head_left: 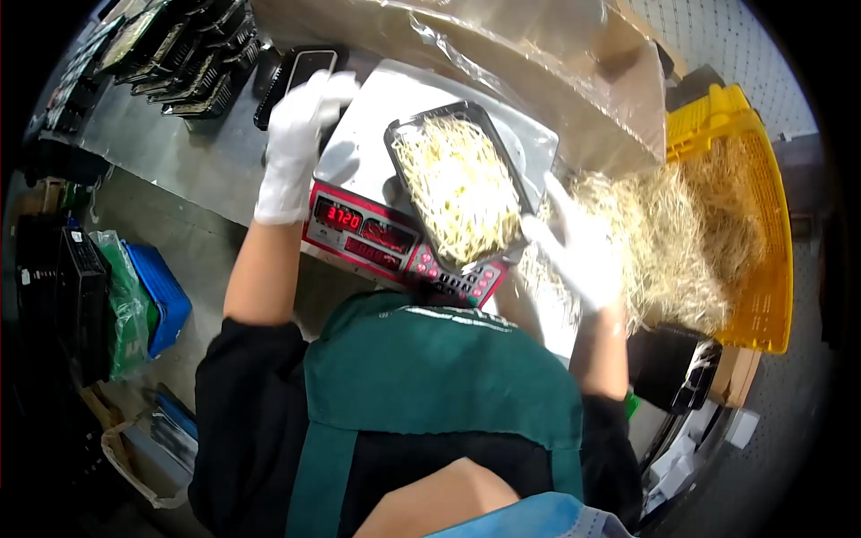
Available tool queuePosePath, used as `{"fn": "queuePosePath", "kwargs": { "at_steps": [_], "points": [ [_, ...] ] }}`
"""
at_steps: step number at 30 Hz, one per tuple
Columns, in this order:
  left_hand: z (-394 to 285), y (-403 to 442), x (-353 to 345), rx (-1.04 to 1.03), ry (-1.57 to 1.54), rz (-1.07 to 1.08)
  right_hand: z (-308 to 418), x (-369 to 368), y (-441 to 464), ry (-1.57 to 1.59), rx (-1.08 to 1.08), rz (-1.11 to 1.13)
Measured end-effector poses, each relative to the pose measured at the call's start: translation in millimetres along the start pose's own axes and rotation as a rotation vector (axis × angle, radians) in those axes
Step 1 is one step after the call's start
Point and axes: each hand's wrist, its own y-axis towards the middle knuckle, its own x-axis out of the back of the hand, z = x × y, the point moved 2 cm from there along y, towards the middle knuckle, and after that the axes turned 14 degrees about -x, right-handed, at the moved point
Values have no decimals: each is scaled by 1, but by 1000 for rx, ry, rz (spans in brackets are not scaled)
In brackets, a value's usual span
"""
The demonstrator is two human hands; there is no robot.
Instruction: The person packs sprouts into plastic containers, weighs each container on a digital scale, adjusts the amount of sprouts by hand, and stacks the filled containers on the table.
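A black plastic tray of pale bean sprouts [457, 184] lies slanted over a digital scale [395, 103], its near end overlapping the keypad. The red display on the scale's front panel seems to read 3720. My left hand [300, 148], in a white glove, is at the scale's left edge beside a phone; its fingers are extended and nothing shows in them. My right hand [578, 255], also gloved and blurred, is at the tray's right side with thumb and fingers apart. The thumb is close to the rim; I cannot tell if it touches.
A heap of loose sprouts [664, 233] spills from a yellow crate [776, 242] at right. Stacked black trays [193, 67] stand at back left near the phone [312, 67]. Clear plastic sheeting [556, 81] lines the back. A blue crate [160, 296] stands low at left.
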Motion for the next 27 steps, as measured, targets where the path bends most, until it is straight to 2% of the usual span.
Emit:
{"fn": "queuePosePath", "kwargs": {
  "at_steps": [1, 2, 3, 4, 6, 8, 9, 10, 11, 12, 14, 15, 16, 17, 18, 20, 22, 23, 25, 27],
  "points": [
    [-6, -29, 0, 137, -142, -6, -5, -8, -9, 335, -12, 147],
    [22, -47, -3, 179, -354, -109, -3, -22, -10, 474, -21, 184],
    [27, -66, -5, 64, 15, 272, -1, -35, -11, 617, -31, 222],
    [29, -80, -27, 58, 183, 447, 1, -48, -12, 756, -41, 258],
    [25, -75, -21, 286, 142, 367, 6, -54, -7, 587, 33, 201],
    [32, -51, 17, 321, 122, 56, 5, -50, 4, 585, 181, 91],
    [28, -49, 46, 345, -90, -78, -13, -44, 22, 441, 251, -163],
    [-4, -49, 69, 273, -166, -97, -15, -32, 31, 400, 188, -235],
    [14, -54, 113, 131, -315, -230, -45, -29, 48, 256, 148, -344],
    [15, -64, 143, 20, -324, -414, -55, -29, 55, 321, 227, -347],
    [57, -72, 222, -116, -193, -702, -70, -39, 73, 354, 147, -316],
    [80, -84, 255, -81, -80, -802, -72, -50, 81, 466, 167, -278],
    [97, -91, 287, -43, 22, -890, -65, -56, 86, 328, 280, -324],
    [108, -89, 311, 104, 98, -957, -48, -58, 88, 291, 264, -290],
    [100, -81, 319, 76, -8, -892, -34, -58, 88, 252, 240, -267],
    [89, -51, 333, 93, 259, -997, -36, -55, 97, 148, 154, -319],
    [93, -30, 353, 55, 259, -1044, -41, -51, 102, 95, 17, -335],
    [96, -21, 360, 22, 222, -1010, -41, -50, 100, 49, 37, -351],
    [96, -10, 370, 82, 271, -963, -43, -49, 95, -12, 112, -396],
    [94, -8, 369, 121, 284, -946, -57, -52, 89, 149, 70, -396]
  ]
}}
